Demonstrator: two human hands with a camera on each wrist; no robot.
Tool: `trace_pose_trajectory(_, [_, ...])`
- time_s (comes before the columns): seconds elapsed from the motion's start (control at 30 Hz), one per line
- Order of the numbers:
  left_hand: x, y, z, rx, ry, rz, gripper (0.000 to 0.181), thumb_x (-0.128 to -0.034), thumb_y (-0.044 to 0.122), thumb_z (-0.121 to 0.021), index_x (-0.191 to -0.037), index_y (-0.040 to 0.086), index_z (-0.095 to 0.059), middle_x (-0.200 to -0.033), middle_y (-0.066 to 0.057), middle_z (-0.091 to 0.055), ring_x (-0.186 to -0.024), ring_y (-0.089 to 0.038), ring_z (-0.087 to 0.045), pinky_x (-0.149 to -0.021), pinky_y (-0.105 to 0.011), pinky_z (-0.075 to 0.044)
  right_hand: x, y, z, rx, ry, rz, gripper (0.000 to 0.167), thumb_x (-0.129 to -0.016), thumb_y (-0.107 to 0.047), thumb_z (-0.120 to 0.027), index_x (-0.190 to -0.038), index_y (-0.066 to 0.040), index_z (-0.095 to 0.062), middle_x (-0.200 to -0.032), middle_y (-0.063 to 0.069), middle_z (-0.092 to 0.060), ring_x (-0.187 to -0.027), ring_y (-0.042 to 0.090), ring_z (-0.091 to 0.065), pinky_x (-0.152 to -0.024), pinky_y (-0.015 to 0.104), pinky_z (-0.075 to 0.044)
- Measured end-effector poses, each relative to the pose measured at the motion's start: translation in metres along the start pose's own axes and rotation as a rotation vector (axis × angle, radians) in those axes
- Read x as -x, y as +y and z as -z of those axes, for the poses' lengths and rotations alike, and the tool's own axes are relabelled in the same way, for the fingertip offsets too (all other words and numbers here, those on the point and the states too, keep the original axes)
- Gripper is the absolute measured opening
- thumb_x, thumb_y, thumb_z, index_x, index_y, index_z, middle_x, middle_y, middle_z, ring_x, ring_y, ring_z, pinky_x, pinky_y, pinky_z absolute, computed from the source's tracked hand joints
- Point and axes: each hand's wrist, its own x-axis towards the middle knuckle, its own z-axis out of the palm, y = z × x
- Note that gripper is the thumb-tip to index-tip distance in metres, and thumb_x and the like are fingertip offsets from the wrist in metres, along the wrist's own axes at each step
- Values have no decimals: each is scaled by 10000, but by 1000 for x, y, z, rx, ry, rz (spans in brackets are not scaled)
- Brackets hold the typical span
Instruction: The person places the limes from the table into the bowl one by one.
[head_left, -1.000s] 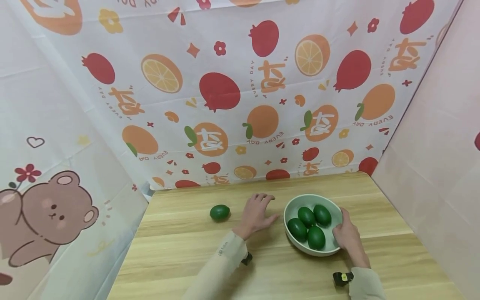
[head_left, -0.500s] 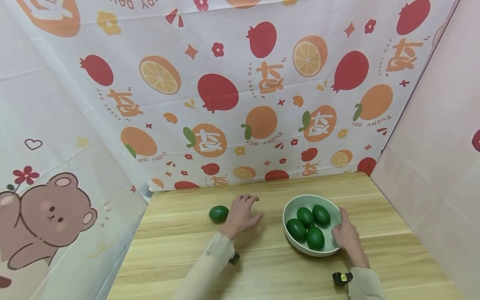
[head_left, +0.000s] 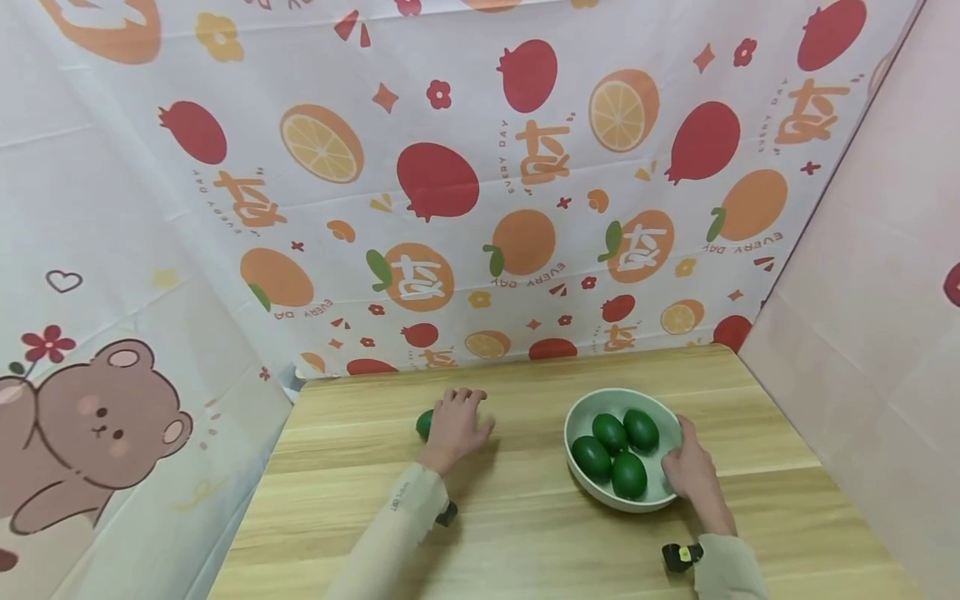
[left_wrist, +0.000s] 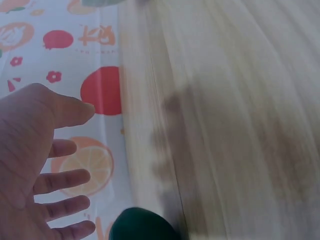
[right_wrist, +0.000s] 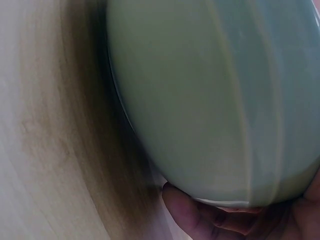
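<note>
A dark green, lime-like fruit (head_left: 424, 425) lies on the table at the left in the head view, partly hidden behind my left hand (head_left: 452, 429). That hand hovers close to it with fingers apart and holds nothing. In the left wrist view, the top of the fruit (left_wrist: 142, 226) shows at the bottom edge, apart from the visible fingers. My right hand (head_left: 693, 471) grips the right rim of a pale green bowl (head_left: 660, 479), thumb over the rim. Its fingers (right_wrist: 182, 207) curl against the bowl's outside in the right wrist view. Several similar green fruits (head_left: 628, 475) lie in the bowl.
The wooden table (head_left: 540, 550) ends at a fruit-printed cloth (head_left: 480, 167) behind. Plain or bear-printed cloths stand along the left and right sides. A stretch of tabletop separates my left hand from the bowl.
My left hand has moved left from beside the bowl to the loose fruit, covering more of it. My right hand and the bowl have stayed in place.
</note>
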Motion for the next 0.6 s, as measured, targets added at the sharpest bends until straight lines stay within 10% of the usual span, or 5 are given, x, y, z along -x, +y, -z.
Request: trace_pose_trajectory(0.6, [0, -38, 3, -87, 60, 152, 442, -888, 351, -744, -1220, 72, -661, -1196, -206, -683, -1107, -432, -575, -876, -590, -494, -2, -1, -1, -1, -10, -5, 723, -916, -62, -355, -1596, -52, -111, -1466, 429, -404, -1050, 434, -610, -818, 480, -528])
